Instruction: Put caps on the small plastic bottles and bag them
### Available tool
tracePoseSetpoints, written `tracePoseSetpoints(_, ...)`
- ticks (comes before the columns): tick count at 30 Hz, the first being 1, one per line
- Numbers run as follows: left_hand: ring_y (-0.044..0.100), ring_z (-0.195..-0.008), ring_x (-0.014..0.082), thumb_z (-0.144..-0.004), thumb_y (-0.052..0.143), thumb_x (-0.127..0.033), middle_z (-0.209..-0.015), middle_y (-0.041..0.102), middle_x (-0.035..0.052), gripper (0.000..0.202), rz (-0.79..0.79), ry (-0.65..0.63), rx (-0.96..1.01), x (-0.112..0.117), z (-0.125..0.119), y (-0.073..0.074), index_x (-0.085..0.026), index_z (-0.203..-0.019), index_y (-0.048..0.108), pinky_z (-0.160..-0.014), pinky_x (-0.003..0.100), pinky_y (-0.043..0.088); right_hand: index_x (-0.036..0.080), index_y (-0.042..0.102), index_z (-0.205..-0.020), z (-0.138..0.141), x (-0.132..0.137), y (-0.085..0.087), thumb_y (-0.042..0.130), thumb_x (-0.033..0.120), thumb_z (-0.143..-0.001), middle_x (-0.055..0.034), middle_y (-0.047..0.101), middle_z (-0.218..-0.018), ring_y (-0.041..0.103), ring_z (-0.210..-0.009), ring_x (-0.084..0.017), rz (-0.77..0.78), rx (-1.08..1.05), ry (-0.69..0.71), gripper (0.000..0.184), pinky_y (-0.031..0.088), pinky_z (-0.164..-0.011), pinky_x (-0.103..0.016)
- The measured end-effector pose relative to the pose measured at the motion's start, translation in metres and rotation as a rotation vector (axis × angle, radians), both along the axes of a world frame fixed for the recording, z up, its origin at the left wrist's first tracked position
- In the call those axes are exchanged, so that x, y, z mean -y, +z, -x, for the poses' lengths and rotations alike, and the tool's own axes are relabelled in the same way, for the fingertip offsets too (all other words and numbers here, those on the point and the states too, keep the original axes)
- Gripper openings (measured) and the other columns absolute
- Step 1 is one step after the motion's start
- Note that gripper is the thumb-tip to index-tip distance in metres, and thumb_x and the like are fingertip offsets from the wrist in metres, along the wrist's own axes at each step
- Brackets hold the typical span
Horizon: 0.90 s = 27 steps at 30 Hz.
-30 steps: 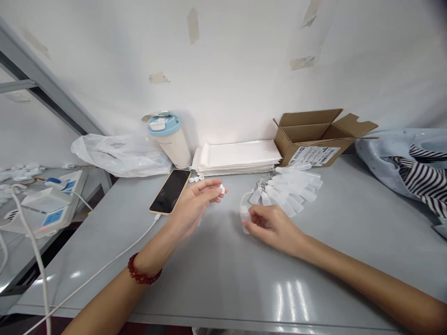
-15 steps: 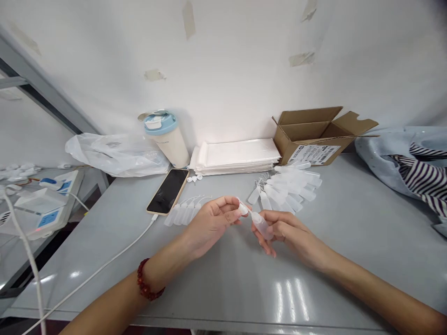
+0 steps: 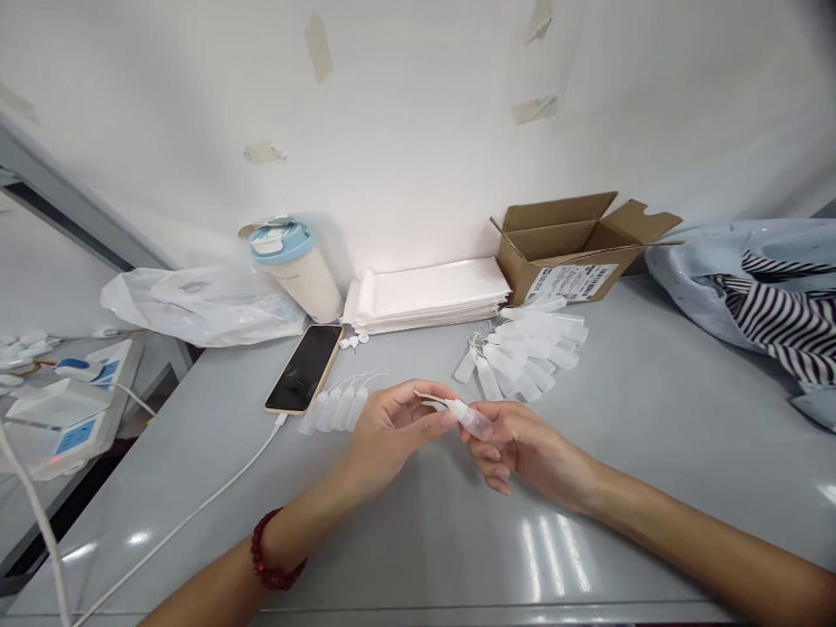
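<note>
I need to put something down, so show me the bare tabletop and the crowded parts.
Bare: the grey tabletop between left forearm and right forearm; also the patch bordered by right forearm, bottle pile and striped cloth. Crowded: the back, from cup past white packets to cardboard box, and around phone.

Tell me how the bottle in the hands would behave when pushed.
The bottle probably weighs little, given its small size. Translucent and plastic-looking, it likely gives when squeezed. Its slender, curved spout may bend if pushed.

There are two hands, one held bottle, four lined-up bottles, three caps, one phone, one tumbler, one box; the fanned bottles overlap too much to count.
</note>
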<state>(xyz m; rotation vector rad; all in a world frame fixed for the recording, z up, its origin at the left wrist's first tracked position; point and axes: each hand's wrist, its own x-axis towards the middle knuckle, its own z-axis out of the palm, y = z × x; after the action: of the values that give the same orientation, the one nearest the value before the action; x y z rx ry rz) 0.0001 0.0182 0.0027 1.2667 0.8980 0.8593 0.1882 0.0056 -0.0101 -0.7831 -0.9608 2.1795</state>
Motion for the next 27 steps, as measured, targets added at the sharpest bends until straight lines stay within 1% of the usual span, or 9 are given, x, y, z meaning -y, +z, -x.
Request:
tracePoseSetpoints(5, 0.059, -0.077, 0.0145, -0.076, 0.07, -0.027, -0.085, 0.065, 0.0025, 0.013, -0.081, 0.036, -0.093, -0.001, 0.004, 0.003, -0.019, -0.087, 0.066, -0.07, 0.025, 0.047, 0.019, 0.048, -0.081, 0.001, 0.0, 0.005, 0.062, 0.03, -0.078, 0.0086, 0.034, -0.057, 0.029, -0.047, -0.006, -0.029, 0.052, 0.008, 0.019, 0.032, -0.045, -0.02)
tracePoseSetpoints(10, 0.057, -0.084, 0.0161, -0.078, 0.067, -0.024, -0.085, 0.063, 0.0034, 0.01, -0.227, -0.018, -0.152, -0.002, 0.007, 0.007, -0.019, -0.086, 0.066, -0.08, 0.026, 0.046, 0.019, 0.045, -0.085, -0.003, 0.001, 0.006, 0.055, 0.044, -0.086, 0.0077, 0.035, -0.061, 0.032, -0.05, -0.007, -0.233, 0.207, 0.055, 0.027, 0.032, -0.048, -0.022)
tracePoseSetpoints(13, 0.059, -0.084, 0.0167, -0.08, 0.065, -0.029, -0.085, 0.065, 0.0031, 0.012, -0.198, -0.072, -0.214, -0.002, 0.008, 0.009, -0.019, -0.087, 0.067, -0.078, 0.027, 0.047, 0.018, 0.048, -0.083, -0.006, 0.002, 0.008, 0.047, 0.048, -0.089, 0.005, 0.04, -0.064, 0.036, -0.053, -0.009, -0.469, 0.463, 0.055, 0.03, 0.03, -0.05, -0.023)
tracePoseSetpoints(15, 0.06, -0.078, 0.0161, -0.08, 0.064, -0.033, -0.082, 0.066, 0.0025, 0.016, -0.124, -0.09, -0.266, -0.002, 0.008, 0.009, -0.019, -0.087, 0.067, -0.072, 0.026, 0.049, 0.016, 0.052, -0.086, -0.007, 0.001, 0.008, 0.042, 0.044, -0.092, 0.002, 0.046, -0.067, 0.041, -0.057, -0.011, -0.709, 0.678, 0.047, 0.03, 0.032, -0.054, -0.025)
tracePoseSetpoints(18, 0.059, -0.066, 0.0133, -0.08, 0.063, -0.034, -0.069, 0.063, -0.0003, 0.019, -0.029, -0.088, -0.34, -0.002, 0.007, 0.009, -0.017, -0.088, 0.067, -0.065, 0.024, 0.049, 0.013, 0.055, -0.094, -0.009, -0.001, 0.004, 0.033, 0.037, -0.095, -0.0059, 0.055, -0.079, 0.047, -0.065, -0.016, -1.076, 0.941, 0.051, 0.032, 0.034, -0.058, -0.028)
tracePoseSetpoints(20, 0.058, -0.062, 0.0119, -0.08, 0.063, -0.032, -0.062, 0.061, -0.0019, 0.018, -0.007, -0.097, -0.36, -0.003, 0.006, 0.009, -0.016, -0.087, 0.067, -0.064, 0.023, 0.048, 0.012, 0.055, -0.096, -0.01, -0.001, 0.002, 0.029, 0.037, -0.095, -0.0094, 0.057, -0.084, 0.047, -0.064, -0.017, -1.206, 1.037, 0.067, 0.036, 0.032, -0.057, -0.029)
tracePoseSetpoints(23, 0.058, -0.061, 0.0109, -0.081, 0.062, -0.029, -0.063, 0.06, -0.002, 0.015, -0.021, -0.124, -0.344, -0.002, 0.004, 0.008, -0.015, -0.086, 0.067, -0.063, 0.022, 0.049, 0.012, 0.056, -0.091, -0.01, -0.001, 0.003, 0.03, 0.038, -0.095, -0.0065, 0.055, -0.078, 0.045, -0.061, -0.015, -1.167, 1.011, 0.085, 0.037, 0.031, -0.056, -0.029)
tracePoseSetpoints(25, 0.059, -0.065, 0.0114, -0.082, 0.061, -0.027, -0.069, 0.062, -0.0003, 0.013, -0.102, -0.131, -0.328, -0.001, 0.003, 0.007, -0.015, -0.086, 0.066, -0.064, 0.022, 0.05, 0.014, 0.056, -0.081, -0.01, -0.002, 0.007, 0.033, 0.041, -0.094, -0.0013, 0.049, -0.068, 0.042, -0.058, -0.013, -1.004, 0.914, 0.08, 0.038, 0.03, -0.055, -0.027)
tracePoseSetpoints(27, 0.06, -0.071, 0.0126, -0.083, 0.059, -0.023, -0.077, 0.064, 0.0024, 0.011, -0.272, -0.148, -0.34, 0.0, 0.003, 0.005, -0.015, -0.087, 0.066, -0.067, 0.023, 0.05, 0.015, 0.055, -0.072, -0.011, -0.004, 0.009, 0.039, 0.047, -0.092, 0.0031, 0.039, -0.059, 0.035, -0.053, -0.01, -0.766, 0.787, 0.068, 0.041, 0.026, -0.05, -0.025)
